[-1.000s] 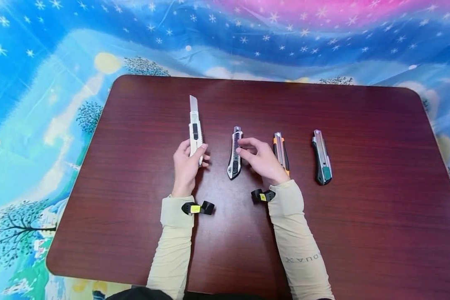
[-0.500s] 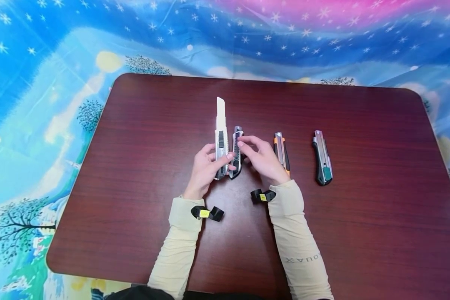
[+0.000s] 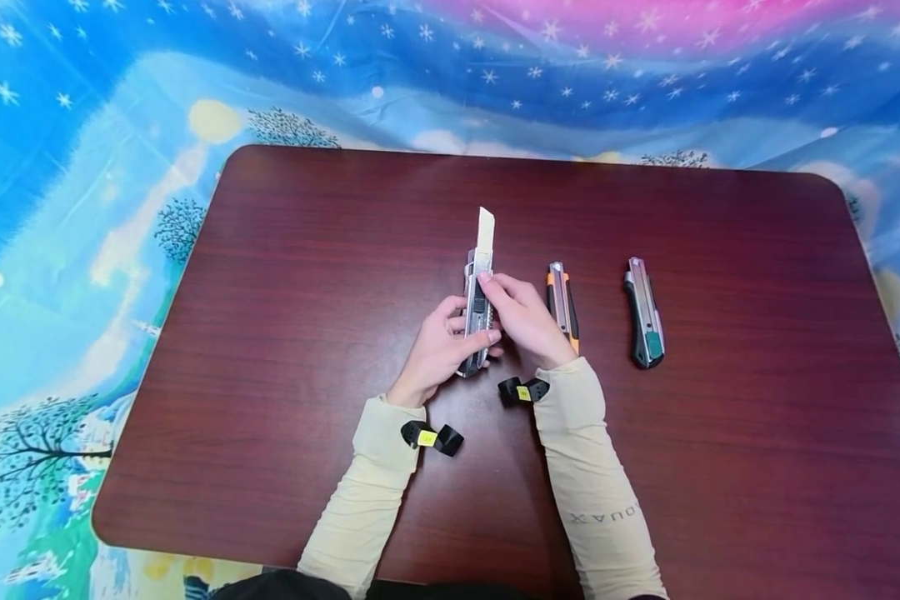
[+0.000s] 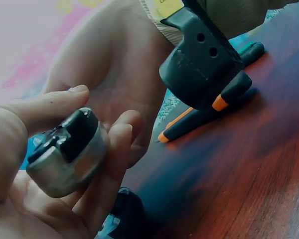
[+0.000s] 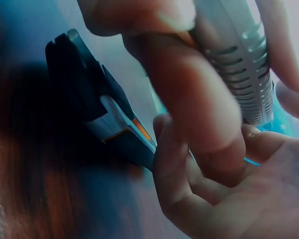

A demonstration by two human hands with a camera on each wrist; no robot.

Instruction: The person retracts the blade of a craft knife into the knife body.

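Observation:
My left hand [image 3: 437, 357] grips a silver utility knife [image 3: 480, 308], thumb across its front and fingers behind. Its blade [image 3: 486, 230] is slid out and points to the far side. With thumb and fingertips, my right hand [image 3: 528, 321] pinches the knife's body near the blade end. In the left wrist view the butt end of the knife [image 4: 70, 154] lies between left thumb and fingers. The right wrist view shows the slotted metal edge of the knife [image 5: 244, 69] among the fingers. Beneath it, a silver-and-black utility knife [image 3: 468, 267] on the table is mostly hidden.
An orange-and-black utility knife [image 3: 561, 293] lies right of the hands, its lower end partly behind the right wrist. Farther right lies a green-and-black utility knife [image 3: 645, 315]. The dark red table [image 3: 330, 225] stands before a snowflake-patterned cloth [image 3: 450, 75].
My left hand has carried the silver utility knife rightward, over the silver-and-black one, to my right hand. The right thumb and fingers now pinch it; the right arm has hardly moved.

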